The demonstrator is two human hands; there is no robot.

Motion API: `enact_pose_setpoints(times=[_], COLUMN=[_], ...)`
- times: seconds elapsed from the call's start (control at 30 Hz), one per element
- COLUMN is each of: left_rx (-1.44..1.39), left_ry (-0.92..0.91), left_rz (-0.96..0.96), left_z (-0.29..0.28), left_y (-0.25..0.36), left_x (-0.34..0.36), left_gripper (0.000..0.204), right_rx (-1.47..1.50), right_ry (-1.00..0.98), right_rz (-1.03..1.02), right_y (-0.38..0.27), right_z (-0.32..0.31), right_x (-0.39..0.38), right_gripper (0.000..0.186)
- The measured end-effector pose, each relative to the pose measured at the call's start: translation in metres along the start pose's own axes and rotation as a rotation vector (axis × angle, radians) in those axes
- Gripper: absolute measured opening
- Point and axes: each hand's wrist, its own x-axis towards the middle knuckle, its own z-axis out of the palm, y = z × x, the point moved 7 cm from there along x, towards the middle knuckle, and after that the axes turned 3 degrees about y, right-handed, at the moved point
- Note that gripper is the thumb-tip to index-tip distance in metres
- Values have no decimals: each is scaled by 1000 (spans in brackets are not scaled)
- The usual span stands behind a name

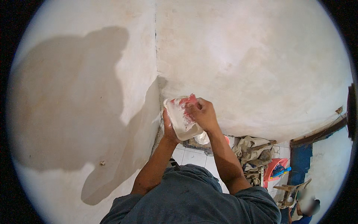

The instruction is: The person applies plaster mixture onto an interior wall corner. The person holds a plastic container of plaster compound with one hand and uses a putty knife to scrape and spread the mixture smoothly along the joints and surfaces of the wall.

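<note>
Both hands grip one plaster-smeared board (181, 118) at the wall corner (156, 56). I see the left hand (168, 130) closed under its lower left edge, mostly hidden behind it. Right hand (202, 114) is clamped over the board's red upper right end, fingers curled on its face. Board sits tilted, held against the wall at the corner. Below lie floor tiles (192, 156), rags (253, 147) and a red tub (276, 168).

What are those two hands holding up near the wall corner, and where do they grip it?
A flat red tool smeared with white plaster. The left hand supports its underside; the right hand grips its upper right edge.
</note>
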Motion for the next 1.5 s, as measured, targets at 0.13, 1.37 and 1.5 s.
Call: enact_pose_setpoints(times=[0.13, 1.37, 1.5], left_rx=[-16, 184, 193], left_ry=[-16, 239, 274], left_rz=[-20, 314, 308], left_z=[11, 17, 33], left_y=[4, 38, 18], left_x=[-7, -138, -162], left_gripper=[82, 73, 75], right_rx=[211, 1100, 1196], right_ry=[89, 50, 33], right_rz=[138, 374, 301], right_y=[22, 37, 11], right_z=[-26, 50, 66], right_x=[12, 33, 40], right_gripper=[22, 9, 12])
